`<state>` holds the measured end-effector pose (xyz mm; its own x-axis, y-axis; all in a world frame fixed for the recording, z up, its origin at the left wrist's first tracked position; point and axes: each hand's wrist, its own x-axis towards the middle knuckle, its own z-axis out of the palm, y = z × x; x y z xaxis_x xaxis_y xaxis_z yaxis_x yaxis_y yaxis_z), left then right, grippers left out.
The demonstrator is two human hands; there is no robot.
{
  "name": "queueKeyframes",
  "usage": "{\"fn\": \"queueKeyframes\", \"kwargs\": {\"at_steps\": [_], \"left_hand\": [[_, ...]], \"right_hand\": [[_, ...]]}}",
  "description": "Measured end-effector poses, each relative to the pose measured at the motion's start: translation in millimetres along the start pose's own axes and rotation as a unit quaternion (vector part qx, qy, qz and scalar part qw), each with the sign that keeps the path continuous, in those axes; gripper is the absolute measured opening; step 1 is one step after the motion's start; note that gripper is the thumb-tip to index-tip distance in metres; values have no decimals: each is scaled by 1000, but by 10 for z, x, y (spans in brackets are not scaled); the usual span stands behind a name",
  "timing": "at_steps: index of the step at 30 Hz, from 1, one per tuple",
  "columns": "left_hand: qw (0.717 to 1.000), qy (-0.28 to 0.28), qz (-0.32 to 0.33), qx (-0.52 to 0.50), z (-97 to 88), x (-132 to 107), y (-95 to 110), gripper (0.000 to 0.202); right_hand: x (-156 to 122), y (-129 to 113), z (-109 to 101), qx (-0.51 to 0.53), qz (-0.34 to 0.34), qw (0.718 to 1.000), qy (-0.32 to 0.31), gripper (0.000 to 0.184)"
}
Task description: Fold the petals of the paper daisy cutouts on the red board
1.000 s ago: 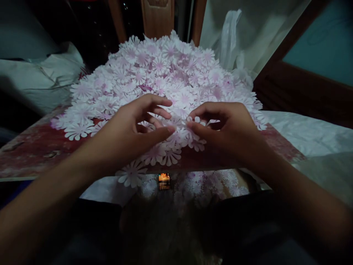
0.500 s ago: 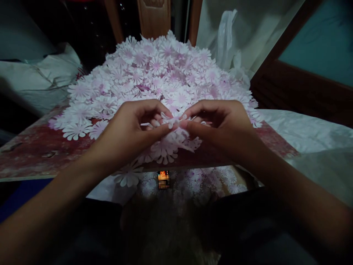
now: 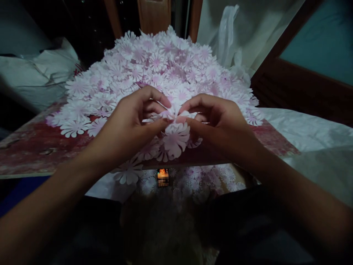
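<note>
A big heap of pale pink paper flowers covers a worn red board. Both my hands meet at the near edge of the heap. My left hand and my right hand pinch the same paper flower between thumbs and fingertips, and it hangs tilted toward me. Other loose flowers lie flat on the board under my fingers.
More flowers lie in a lower layer below the board's front edge. A white plastic bag stands behind the heap on the right. Crumpled white sheeting lies at the left, white cloth at the right. Wooden frame pieces border the back.
Both hands have lifted a flower off the pile's near edge; it now hangs open and tilted toward me between my fingertips.
</note>
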<state>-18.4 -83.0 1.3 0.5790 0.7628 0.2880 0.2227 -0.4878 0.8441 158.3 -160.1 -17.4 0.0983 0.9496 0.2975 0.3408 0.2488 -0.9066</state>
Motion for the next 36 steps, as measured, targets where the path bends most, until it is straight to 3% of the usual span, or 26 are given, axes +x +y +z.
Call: {"fn": "queueKeyframes", "kwargs": {"at_steps": [2,5,13,16,21,30,36], "left_hand": [[1000,-4,17,12,-5,2,1,26],[998,-16,46,35,-21,5,-5,10],[986,3,83,144,2,-7,-23,37],[988,15,76,133,25,-5,-32,38],[995,-7,77,66,19,6,-22,13],[995,-2,53,83,-4,15,-38,20],[994,-5,65,84,-32,18,-67,20]], "right_hand": [[-8,-8,4,21,1,1000,-17,27],[-12,-22,-12,-27,-39,998,-34,18],[29,-10,-30,-102,-101,989,27,24],[29,-11,-17,-94,-97,990,36,23],[11,-20,-7,-75,-78,994,28,25],[32,7,-41,-136,-110,981,82,14],[29,-17,-30,-108,-65,988,90,15]]}}
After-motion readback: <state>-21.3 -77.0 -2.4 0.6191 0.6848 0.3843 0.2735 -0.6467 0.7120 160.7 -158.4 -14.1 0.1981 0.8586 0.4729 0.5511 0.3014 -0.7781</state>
